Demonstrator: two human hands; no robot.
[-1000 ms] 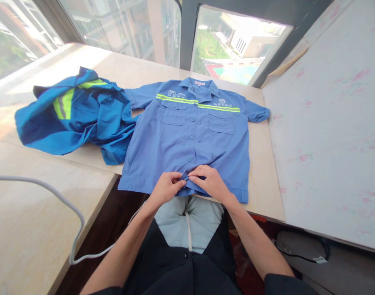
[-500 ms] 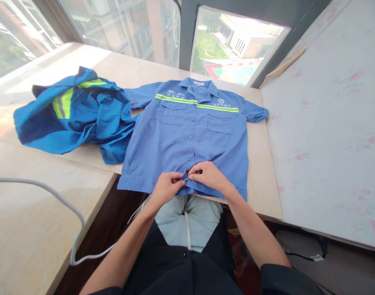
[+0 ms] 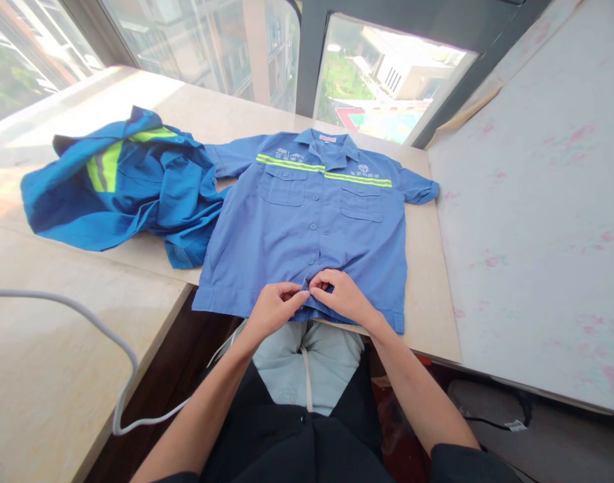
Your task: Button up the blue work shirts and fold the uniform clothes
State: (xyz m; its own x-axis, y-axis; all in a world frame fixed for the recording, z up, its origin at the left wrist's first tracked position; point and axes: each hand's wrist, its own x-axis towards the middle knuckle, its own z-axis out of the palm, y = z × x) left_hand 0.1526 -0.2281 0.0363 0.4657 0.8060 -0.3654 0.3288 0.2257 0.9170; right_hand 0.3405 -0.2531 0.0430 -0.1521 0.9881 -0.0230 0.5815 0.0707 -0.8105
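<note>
Observation from the head view: a light blue short-sleeved cotton work shirt with a yellow reflective chest stripe lies flat and front-up on the beige stone worktop. Its collar points to the far edge under the window and its hem sits at the near edge, just overhanging it. My left hand and right hand meet at the bottom of the front placket, directly above the hem. Both are closed in a fingertip pinch on the cloth, with the thumbs and forefingers almost touching one another. The fabric between them is bunched up slightly. The fingertips hide whether a button sits there, so I cannot tell how far it is through its hole. The buttons higher up the front appear done up. I judge the step in hand to be the closing of the lowest fastening, with the rest of the front already dealt with. The next move calls for one hand to hold the hole edge taut while the other pushes the button through. The bunched hem then needs to be laid flat against the near edge. A crumpled darker blue jacket with a yellow-and-grey band lies at the left of the worktop, touching the shirt's sleeve. A white cable crosses the lower slab to the left, well apart from both hands.
</note>
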